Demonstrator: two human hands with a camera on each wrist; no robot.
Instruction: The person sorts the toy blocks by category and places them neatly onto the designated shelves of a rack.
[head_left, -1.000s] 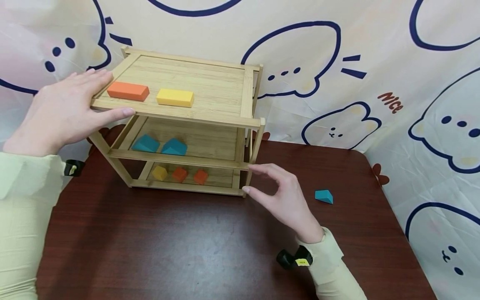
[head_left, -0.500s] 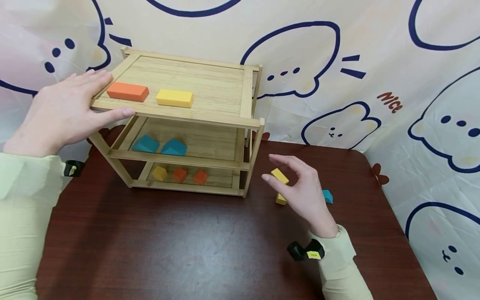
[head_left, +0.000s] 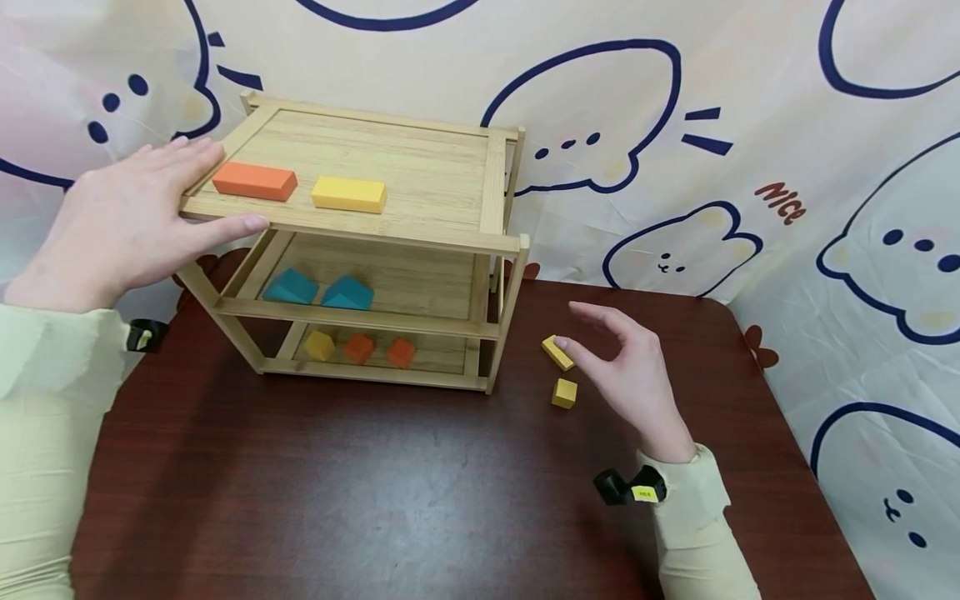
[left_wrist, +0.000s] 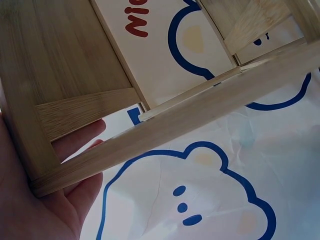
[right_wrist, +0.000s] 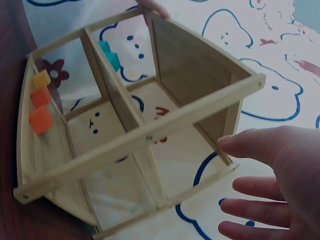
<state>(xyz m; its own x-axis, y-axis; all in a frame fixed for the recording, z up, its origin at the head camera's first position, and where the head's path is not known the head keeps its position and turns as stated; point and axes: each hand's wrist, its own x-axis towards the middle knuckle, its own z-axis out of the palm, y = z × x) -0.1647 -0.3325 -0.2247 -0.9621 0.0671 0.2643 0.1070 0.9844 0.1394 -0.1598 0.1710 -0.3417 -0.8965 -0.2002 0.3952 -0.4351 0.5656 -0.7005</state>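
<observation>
My left hand (head_left: 127,225) rests on the left front corner of a three-tier wooden shelf (head_left: 420,167), thumb along the front edge, fingers straight over the side. Just beside it on the top board lie an orange block (head_left: 253,182) and a yellow block (head_left: 348,194). Over the table to the right, my right hand (head_left: 637,379) holds nothing, with thumb and fingers spread apart. Below and left of that hand are a long yellow block (head_left: 557,353) and a small yellow cube (head_left: 564,393); the thumb tip overlaps the long one, and contact cannot be told. A blue block is hidden behind this hand.
Two blue blocks (head_left: 291,286) sit on the middle tier. On the bottom tier are a yellow block (head_left: 319,346) and two orange blocks (head_left: 360,349). The dark wooden table (head_left: 337,492) meets a printed cloth (head_left: 847,250) behind and at the right.
My right hand has moved right, away from the shelf's right front post. The two yellow blocks on the table have come into view, and the blue block is now covered. The left hand stays put.
</observation>
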